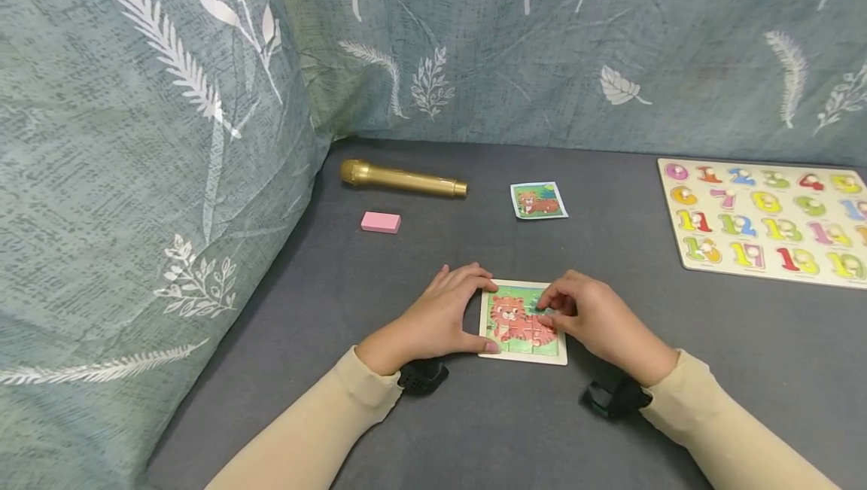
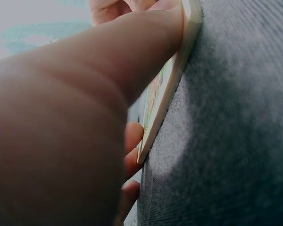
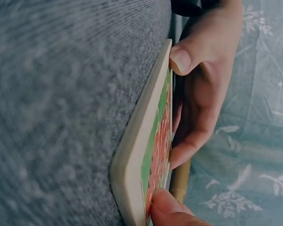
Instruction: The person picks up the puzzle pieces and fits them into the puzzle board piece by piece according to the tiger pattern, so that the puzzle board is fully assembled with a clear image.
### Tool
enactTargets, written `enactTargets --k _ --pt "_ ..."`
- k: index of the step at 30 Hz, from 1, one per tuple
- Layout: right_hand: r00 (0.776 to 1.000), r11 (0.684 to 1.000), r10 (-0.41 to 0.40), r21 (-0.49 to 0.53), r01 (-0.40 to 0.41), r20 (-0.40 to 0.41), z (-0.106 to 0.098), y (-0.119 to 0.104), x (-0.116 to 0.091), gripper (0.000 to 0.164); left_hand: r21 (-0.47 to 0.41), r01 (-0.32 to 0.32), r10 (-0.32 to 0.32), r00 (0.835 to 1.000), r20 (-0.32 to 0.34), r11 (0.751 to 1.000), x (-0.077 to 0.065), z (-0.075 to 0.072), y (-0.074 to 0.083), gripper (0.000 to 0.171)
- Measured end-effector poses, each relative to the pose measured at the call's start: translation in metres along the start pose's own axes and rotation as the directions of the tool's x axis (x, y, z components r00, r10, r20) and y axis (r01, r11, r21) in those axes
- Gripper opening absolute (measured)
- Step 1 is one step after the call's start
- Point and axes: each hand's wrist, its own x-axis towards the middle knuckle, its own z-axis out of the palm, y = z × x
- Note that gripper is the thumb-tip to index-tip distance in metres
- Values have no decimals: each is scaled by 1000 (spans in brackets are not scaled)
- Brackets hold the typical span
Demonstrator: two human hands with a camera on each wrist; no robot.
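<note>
A small tiger puzzle board (image 1: 521,339) lies flat on the grey cushion surface (image 1: 474,415) in front of me. My left hand (image 1: 467,313) grips its left edge, thumb at the near corner and fingers at the far corner. In the left wrist view the thumb (image 2: 108,70) lies against the board's edge (image 2: 165,94). My right hand (image 1: 552,309) rests on the board's right side with curled fingers pinching at a puzzle piece (image 1: 545,317). The right wrist view shows the board (image 3: 141,141) edge-on, one right fingertip (image 3: 167,209) on its face, and the left hand (image 3: 203,94) beyond.
A gold microphone (image 1: 403,179) and a pink eraser (image 1: 380,222) lie at the back left. A small tiger picture card (image 1: 538,200) sits behind the board. A number puzzle board (image 1: 765,219) lies to the right. Leaf-patterned cushions (image 1: 169,174) wall the left and back.
</note>
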Motion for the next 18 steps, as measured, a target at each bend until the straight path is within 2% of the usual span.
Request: enactTargets --k 4,6,8,10,12,14,16,18 --pt "1000 1000 6 -14 -6 -9 -4 1 0 13 -25 -2 2 1000 6 1000 2 1 -1 81" --pt "999 999 9 -35 -10 -39 -9 1 0 10 -31 0 0 1000 10 1000 3 0 -3 82" --pt "995 996 -3 -88 -5 -98 -17 2 0 7 15 -1 1 1000 -10 1000 4 -5 -5 84" --pt "988 983 -37 -181 10 -148 -29 5 1 12 114 1 4 999 -45 993 7 -15 -8 87" --pt "987 946 -47 -324 -4 -152 -45 10 4 32 233 19 5 995 -100 972 14 -30 -12 90" --pt "995 894 -16 -448 -31 -100 -62 15 12 54 309 54 -13 991 -133 949 24 -48 -18 95" --pt "998 845 68 -530 -64 -12 -76 20 23 74 318 86 -44 989 -139 944 34 -66 -26 98" --pt "989 819 141 -567 -91 46 -83 22 33 83 296 112 -75 988 -135 949 40 -77 -33 101"
